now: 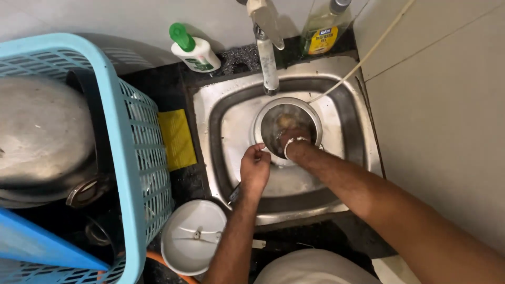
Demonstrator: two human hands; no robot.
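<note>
A round steel pot (pixel 310 113) stands in the steel sink (pixel 231 131), right under the tap (pixel 267 58). My left hand (pixel 255 171) pinches the pot's near rim. My right hand (pixel 292 138) reaches down inside the pot, mostly hidden by it, with a bangle at the wrist. Something brownish lies at the pot's bottom. Whether the right hand holds a scrubber I cannot tell.
A light blue plastic basket (pixel 134 158) holding a large steel lid and dark cookware fills the left. A yellow cloth (pixel 177 139) lies between basket and sink. A white round lid (pixel 192 243) sits near the front; two soap bottles stand at the back wall.
</note>
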